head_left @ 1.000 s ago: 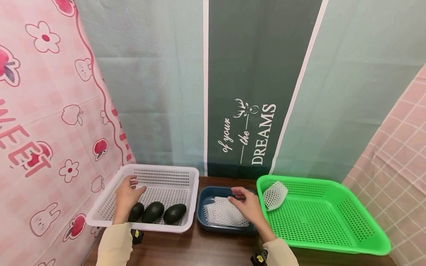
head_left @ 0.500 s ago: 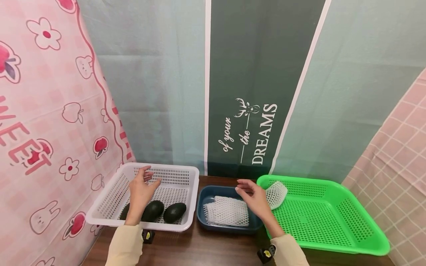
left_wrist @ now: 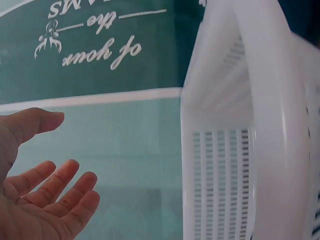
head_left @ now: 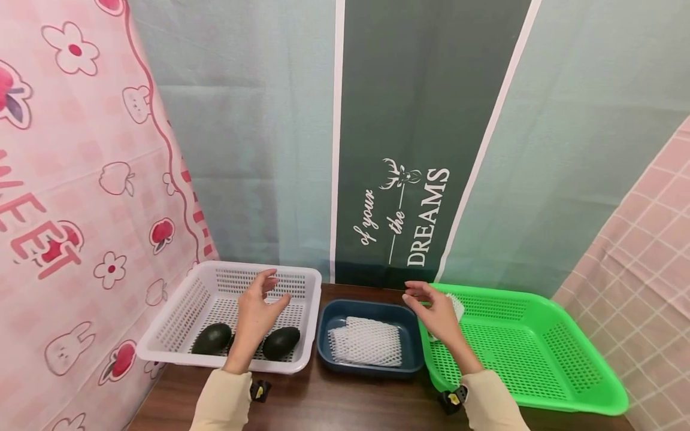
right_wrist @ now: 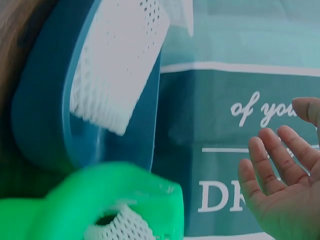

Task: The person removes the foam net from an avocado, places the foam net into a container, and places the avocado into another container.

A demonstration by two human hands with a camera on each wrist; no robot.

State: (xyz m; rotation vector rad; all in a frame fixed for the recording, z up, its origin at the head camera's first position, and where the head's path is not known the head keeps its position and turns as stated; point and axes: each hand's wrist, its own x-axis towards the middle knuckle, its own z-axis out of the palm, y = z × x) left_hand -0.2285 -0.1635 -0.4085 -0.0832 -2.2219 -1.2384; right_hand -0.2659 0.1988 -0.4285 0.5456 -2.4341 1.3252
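My left hand (head_left: 256, 314) hovers over the white basket (head_left: 178, 359), thumb and fingers spread apart with nothing between them. Below it lie dark oval fruits that look like avocados, one (head_left: 212, 339) to its left and another (head_left: 281, 343) to its right; a third is almost wholly hidden behind the hand. My right hand (head_left: 438, 317) is raised above the near left side of the green basket (head_left: 501, 365), and it too holds nothing. Both wrist views show relaxed fingers, on the left hand (left_wrist: 45, 200) and on the right hand (right_wrist: 285, 185).
Between the baskets stands a blue tray (head_left: 377, 305) with white foam net sleeves (head_left: 372, 344) in it. Another foam net (head_left: 457, 305) lies in the green basket's far left corner, partly behind my right hand. Fabric curtains (head_left: 259, 149) close off the back and sides.
Both hands have drifted right, the left across the white basket and the right from the blue tray to the green basket. The leftmost fruit has come into view. Nothing was picked up.
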